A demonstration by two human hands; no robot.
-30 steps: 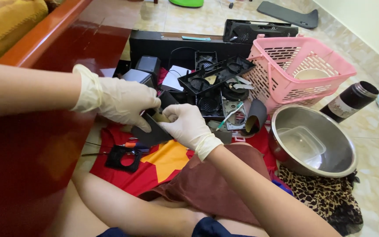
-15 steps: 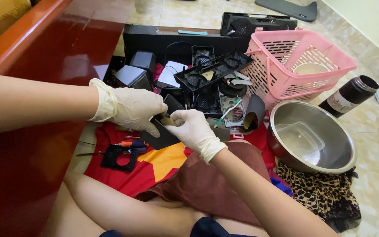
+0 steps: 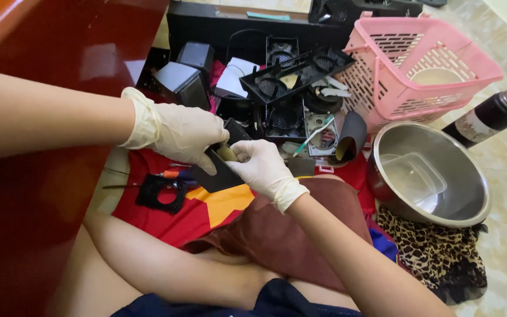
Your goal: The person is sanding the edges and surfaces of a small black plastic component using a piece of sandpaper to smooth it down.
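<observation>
Both my hands wear pale latex gloves. My left hand grips a flat black panel from above, over the red cloth spread on my lap. My right hand meets it from the right and pinches a small yellowish piece against the panel's top edge. What the piece is cannot be made out. The two hands touch each other around it.
A pile of black fan frames and parts lies ahead. A pink basket stands at the right, with a steel bowl holding a clear tub below it, and a dark flask beyond. A red wooden surface rises at my left. A small square frame and screwdriver rest on the cloth.
My view has tipped down and closer. Both hands stay together on the black panel, with the right fingers shifted slightly around the small yellowish piece.
</observation>
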